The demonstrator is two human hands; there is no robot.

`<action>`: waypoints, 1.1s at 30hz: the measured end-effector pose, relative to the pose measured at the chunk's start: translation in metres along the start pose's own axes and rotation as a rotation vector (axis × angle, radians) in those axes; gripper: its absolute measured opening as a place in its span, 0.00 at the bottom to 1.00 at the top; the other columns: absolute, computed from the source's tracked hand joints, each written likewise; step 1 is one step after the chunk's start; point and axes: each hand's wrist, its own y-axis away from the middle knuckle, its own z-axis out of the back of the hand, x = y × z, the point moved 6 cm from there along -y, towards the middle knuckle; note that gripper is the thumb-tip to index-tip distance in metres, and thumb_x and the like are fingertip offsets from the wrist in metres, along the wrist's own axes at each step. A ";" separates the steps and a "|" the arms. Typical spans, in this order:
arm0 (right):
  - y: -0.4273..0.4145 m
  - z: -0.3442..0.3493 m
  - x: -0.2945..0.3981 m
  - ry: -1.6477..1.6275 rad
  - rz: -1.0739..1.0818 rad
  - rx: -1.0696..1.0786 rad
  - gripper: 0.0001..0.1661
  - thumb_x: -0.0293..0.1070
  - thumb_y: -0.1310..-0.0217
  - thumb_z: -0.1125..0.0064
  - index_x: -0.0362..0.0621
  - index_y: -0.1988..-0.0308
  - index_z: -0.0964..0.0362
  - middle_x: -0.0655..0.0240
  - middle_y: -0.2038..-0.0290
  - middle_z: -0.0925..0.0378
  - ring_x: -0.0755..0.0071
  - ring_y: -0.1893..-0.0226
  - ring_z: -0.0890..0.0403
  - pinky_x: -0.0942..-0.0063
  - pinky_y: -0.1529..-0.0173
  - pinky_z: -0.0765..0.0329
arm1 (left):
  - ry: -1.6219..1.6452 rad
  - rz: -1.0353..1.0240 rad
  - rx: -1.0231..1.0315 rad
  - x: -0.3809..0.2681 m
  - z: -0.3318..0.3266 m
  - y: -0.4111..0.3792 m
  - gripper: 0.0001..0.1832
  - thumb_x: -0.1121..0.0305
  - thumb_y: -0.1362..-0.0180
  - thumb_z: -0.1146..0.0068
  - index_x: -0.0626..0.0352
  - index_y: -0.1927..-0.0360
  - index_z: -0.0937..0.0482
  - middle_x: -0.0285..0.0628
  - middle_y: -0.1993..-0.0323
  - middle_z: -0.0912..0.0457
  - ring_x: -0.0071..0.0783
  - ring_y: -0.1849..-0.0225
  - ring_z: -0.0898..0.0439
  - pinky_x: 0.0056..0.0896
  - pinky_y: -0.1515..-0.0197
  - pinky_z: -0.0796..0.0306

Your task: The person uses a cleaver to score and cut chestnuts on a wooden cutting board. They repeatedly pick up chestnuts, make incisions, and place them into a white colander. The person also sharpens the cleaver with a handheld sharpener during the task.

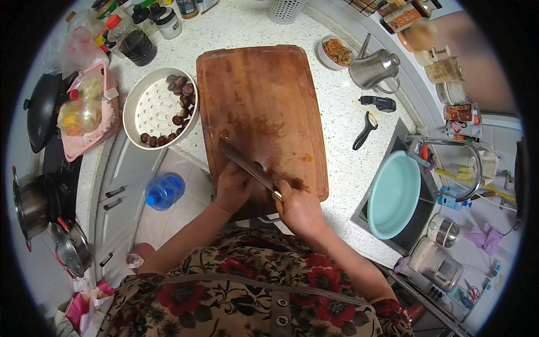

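Observation:
A wooden cutting board lies in front of me, wet and stained near its middle. My right hand is closed around the handle of a kitchen knife, whose blade points up and to the left across the board. Below the blade, my left hand rests on the board with bent fingers. A small dark round thing, perhaps a chestnut, shows just beyond the blade; whether my left fingers hold it is hidden. Left of the board stands a white perforated basket with several brown chestnuts along its right side.
To the right lie a black peeler, a steel kettle and a bowl of food. A turquoise basin sits in the sink under a faucet. Bottles and a pink basket stand at left.

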 end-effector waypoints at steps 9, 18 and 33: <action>-0.004 0.003 -0.004 0.007 0.004 -0.014 0.15 0.34 0.41 0.43 0.40 0.55 0.31 0.52 0.75 0.19 0.48 0.74 0.17 0.54 0.71 0.22 | -0.035 0.001 -0.022 -0.003 -0.002 -0.003 0.13 0.80 0.54 0.36 0.58 0.62 0.14 0.43 0.60 0.18 0.44 0.58 0.18 0.38 0.56 0.23; 0.011 0.002 -0.015 0.024 0.009 -0.026 0.14 0.34 0.41 0.43 0.41 0.55 0.31 0.54 0.77 0.20 0.48 0.75 0.17 0.54 0.72 0.22 | -0.043 -0.031 -0.007 -0.007 -0.001 -0.003 0.14 0.80 0.54 0.36 0.58 0.61 0.14 0.45 0.61 0.19 0.45 0.58 0.18 0.37 0.57 0.23; 0.012 0.009 -0.014 0.075 -0.013 0.017 0.14 0.33 0.42 0.42 0.40 0.57 0.30 0.54 0.76 0.19 0.50 0.74 0.16 0.54 0.71 0.21 | 0.017 -0.019 -0.021 -0.007 0.000 -0.003 0.14 0.82 0.53 0.38 0.60 0.61 0.14 0.45 0.60 0.18 0.44 0.57 0.18 0.36 0.55 0.23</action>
